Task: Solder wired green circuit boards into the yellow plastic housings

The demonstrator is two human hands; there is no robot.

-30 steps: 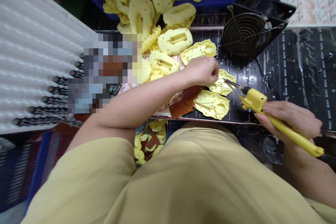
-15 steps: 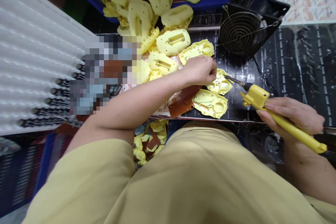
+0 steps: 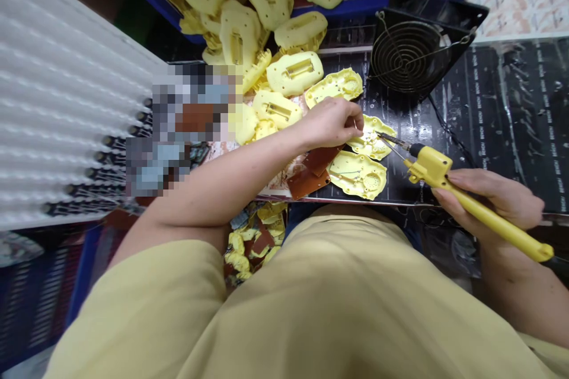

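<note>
My right hand is wrapped round the handle of a yellow soldering iron with a thin metal feed tube beside its tip. The tip reaches into a yellow plastic shell half, inner side up. At that shell's left edge, my left hand is pinched; what its fingertips hold, if anything, is too small to make out. Nearer my body lies a second open shell half. Another shell half sits just beyond my left hand. Brown circuit boards lie under my left wrist.
A black fan stands at the back of the black table. Yellow shells pile up from the table into a blue crate. A white ridged panel with dark-tipped parts is at left.
My left hand has shifted slightly left, its fingers a little raised from the shell. The soldering iron stays at the shell with only a slight shift. The view has moved a little.
</note>
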